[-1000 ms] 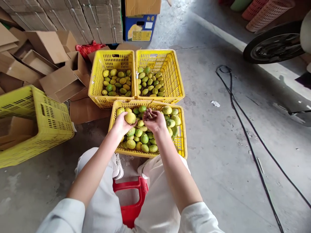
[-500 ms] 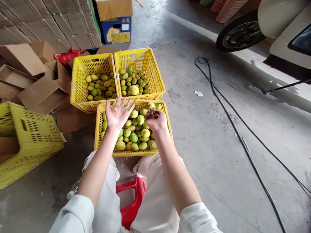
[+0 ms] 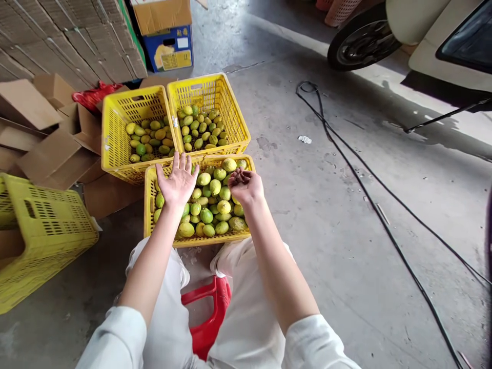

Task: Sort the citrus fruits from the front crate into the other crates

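Note:
My left hand point(image 3: 177, 180) is palm up with its fingers spread, and nothing lies in it. Beside it, my right hand point(image 3: 246, 185) is turned up with fingers curled inward; I see no fruit in it. Both hands are over a yellow plastic crate point(image 3: 215, 240) of green and yellow lemons point(image 3: 206, 215) in front of my knees. Touching or close behind it stand two more yellow crates, a back left crate point(image 3: 111, 154) and a back right crate point(image 3: 240, 123), each with smaller-looking lemons point(image 3: 198, 128) at the bottom.
An empty-looking yellow crate point(image 3: 57, 220) lies tipped at left, near loose cardboard boxes point(image 3: 57, 156). A red stool point(image 3: 209, 328) is between my legs. Black cable point(image 3: 369, 192) runs across the floor at right, near a parked scooter point(image 3: 434, 56). Stacked cardboard point(image 3: 69, 46) stands behind.
My view has shifted slightly, so the crates sit further left. A larger pale lemon seen over the back right crate can no longer be picked out. Both hands keep nearly the same pose.

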The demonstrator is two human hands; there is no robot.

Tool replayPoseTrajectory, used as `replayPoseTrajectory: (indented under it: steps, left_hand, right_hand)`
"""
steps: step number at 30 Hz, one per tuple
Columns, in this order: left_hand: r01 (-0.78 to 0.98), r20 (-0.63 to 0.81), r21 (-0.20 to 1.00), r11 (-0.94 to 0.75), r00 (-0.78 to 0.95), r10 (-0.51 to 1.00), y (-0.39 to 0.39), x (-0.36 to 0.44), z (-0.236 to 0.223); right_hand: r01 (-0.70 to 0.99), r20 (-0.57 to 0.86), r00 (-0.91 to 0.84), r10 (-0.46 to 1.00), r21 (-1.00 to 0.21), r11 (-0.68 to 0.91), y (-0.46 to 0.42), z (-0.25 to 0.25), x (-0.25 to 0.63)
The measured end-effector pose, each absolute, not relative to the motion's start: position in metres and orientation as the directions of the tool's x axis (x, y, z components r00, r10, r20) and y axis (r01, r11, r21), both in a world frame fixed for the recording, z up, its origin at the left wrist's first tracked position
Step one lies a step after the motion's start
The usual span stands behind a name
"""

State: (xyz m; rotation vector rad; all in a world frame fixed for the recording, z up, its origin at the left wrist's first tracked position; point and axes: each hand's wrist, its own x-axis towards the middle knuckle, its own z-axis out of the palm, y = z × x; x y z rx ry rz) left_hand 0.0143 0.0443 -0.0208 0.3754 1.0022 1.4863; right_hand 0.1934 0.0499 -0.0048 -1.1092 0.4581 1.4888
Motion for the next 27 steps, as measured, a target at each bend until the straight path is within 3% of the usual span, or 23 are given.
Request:
replayPoseTrajectory:
  steps: [3, 4, 5, 8, 10, 12, 18, 27]
  left_hand:
    - [-0.324, -0.334, 0.909, 0.263, -0.185, 0.924, 0.051, 0.021, -0.052]
    - [-0.111, -0.378, 0.925, 0.364, -0.172, 0.910, 0.052, 0.024, -0.064]
    - [-0.018, -0.404, 0.913, 0.407, -0.171, 0.899, 0.053, 0.028, -0.077]
    - [0.206, -0.461, 0.849, 0.486, -0.160, 0.873, 0.056, 0.039, -0.110]
    - [0.526, -0.471, 0.716, 0.458, -0.120, 0.874, 0.059, 0.047, -0.126]
    - [0.702, -0.485, 0.584, 0.407, -0.099, 0.869, 0.063, 0.056, -0.137]
    - [0.756, -0.475, 0.504, 0.418, -0.162, 0.865, 0.075, 0.078, -0.147]
    - [0.664, -0.431, 0.611, 0.431, -0.178, 0.885, 0.067, 0.068, -0.143]
  right_hand:
    - [-0.921, -0.823, 0.115, 0.556, -0.298, -0.250, 0.051, -0.006, 0.195]
    - [-0.928, -0.828, 0.117, 0.548, -0.288, -0.237, 0.052, -0.006, 0.196]
    - [-0.935, -0.833, 0.117, 0.541, -0.275, -0.222, 0.052, -0.005, 0.197]
    - [-0.948, -0.838, 0.107, 0.535, -0.249, -0.200, 0.052, -0.005, 0.202]
    - [-0.946, -0.829, 0.098, 0.551, -0.250, -0.208, 0.052, -0.006, 0.207]
    - [-0.943, -0.824, 0.091, 0.559, -0.252, -0.218, 0.051, -0.007, 0.211]
    - [-0.952, -0.826, 0.067, 0.560, -0.222, -0.212, 0.048, -0.004, 0.220]
    - [-0.958, -0.812, 0.034, 0.582, -0.193, -0.213, 0.050, 0.003, 0.218]
